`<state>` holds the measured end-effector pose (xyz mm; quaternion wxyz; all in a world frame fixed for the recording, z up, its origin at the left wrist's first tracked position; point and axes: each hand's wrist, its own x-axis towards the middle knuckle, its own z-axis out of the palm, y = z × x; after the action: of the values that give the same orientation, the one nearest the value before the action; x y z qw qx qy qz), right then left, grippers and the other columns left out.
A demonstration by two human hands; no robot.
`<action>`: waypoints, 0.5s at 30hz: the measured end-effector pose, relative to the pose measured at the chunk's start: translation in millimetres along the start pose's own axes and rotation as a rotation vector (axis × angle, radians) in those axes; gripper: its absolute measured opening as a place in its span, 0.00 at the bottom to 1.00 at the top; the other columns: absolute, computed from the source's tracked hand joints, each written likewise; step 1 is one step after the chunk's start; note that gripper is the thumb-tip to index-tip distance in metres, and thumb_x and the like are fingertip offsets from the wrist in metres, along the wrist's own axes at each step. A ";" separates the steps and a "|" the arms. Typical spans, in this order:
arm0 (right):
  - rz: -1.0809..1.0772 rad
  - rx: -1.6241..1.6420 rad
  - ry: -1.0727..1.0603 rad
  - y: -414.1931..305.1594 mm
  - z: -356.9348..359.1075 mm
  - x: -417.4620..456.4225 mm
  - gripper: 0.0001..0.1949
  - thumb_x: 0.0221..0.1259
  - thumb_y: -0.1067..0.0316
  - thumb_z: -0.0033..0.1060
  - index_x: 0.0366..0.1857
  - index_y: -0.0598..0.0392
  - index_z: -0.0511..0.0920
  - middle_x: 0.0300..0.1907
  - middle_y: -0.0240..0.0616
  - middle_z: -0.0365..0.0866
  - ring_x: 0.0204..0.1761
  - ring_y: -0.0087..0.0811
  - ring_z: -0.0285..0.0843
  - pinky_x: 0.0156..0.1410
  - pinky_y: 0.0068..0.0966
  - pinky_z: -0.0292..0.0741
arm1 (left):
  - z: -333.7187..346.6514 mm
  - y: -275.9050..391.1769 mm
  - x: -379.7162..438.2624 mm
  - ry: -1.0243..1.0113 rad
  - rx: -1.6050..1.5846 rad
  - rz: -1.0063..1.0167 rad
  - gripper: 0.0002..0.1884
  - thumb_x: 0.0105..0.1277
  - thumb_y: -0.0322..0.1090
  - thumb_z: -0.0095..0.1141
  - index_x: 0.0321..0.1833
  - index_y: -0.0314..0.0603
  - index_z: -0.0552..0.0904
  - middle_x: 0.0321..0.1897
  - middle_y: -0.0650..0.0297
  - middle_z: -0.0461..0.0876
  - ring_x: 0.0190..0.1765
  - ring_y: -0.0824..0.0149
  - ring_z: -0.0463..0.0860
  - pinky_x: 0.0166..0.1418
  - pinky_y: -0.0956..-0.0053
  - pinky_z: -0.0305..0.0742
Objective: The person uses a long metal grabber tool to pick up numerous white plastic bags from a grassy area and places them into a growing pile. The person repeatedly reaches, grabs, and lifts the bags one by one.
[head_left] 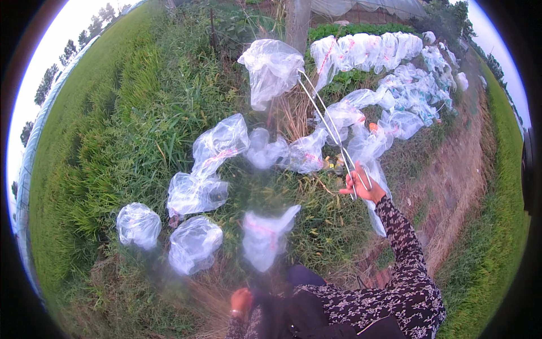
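My right hand (362, 184) holds long metal tongs (328, 120) by their handle loops, with the arm stretched forward. At the tips of the tongs is a clear plastic bag (273, 68), raised in front of a grey post. My left hand (241, 300) is low near my body, a band at its wrist; its fingers are blurred and what it may hold cannot be told. Before me on the grass lie crumpled clear plastic bags, among them a round one (139, 225), another beside it (195, 245) and one with red print (267, 237).
A grey post (298, 25) stands ahead. Behind it, a row of plastic bags (368, 51) hangs over green plants, and a heap of bags (417, 89) lies to the right. A dirt path (455, 169) runs along the right, tall grass (110, 148) grows at left.
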<state>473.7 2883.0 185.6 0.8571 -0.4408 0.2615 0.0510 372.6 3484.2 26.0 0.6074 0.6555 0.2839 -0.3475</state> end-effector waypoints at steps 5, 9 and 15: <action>0.028 0.115 -0.120 31.9 12.6 -1.3 0.26 0.58 0.36 0.51 0.27 0.52 0.70 0.26 0.29 0.69 0.27 0.25 0.71 0.55 0.51 0.76 | -3.4 -4.6 3.5 0.015 -0.069 -0.020 0.11 0.63 0.29 0.55 0.45 0.31 0.78 0.29 0.57 0.82 0.28 0.67 0.82 0.30 0.76 0.79; -0.031 -0.046 -0.047 17.5 54.6 47.6 0.21 0.61 0.41 0.54 0.26 0.51 0.71 0.22 0.25 0.67 0.23 0.20 0.70 0.51 0.47 0.79 | 8.3 -1.0 1.2 0.007 -0.065 -0.044 0.10 0.63 0.29 0.55 0.44 0.32 0.79 0.29 0.58 0.82 0.28 0.68 0.82 0.29 0.77 0.78; -0.405 -0.624 0.144 -32.1 106.3 92.3 0.25 0.58 0.44 0.61 0.29 0.60 0.72 0.21 0.28 0.64 0.19 0.20 0.68 0.26 0.22 0.80 | -9.7 -23.7 14.8 0.006 0.019 0.055 0.10 0.64 0.31 0.54 0.43 0.32 0.80 0.27 0.60 0.82 0.27 0.69 0.81 0.30 0.77 0.77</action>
<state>606.0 2933.4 213.9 0.6537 -0.7260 0.2006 -0.0733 363.6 3495.4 0.2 0.6094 0.6700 0.2644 -0.3314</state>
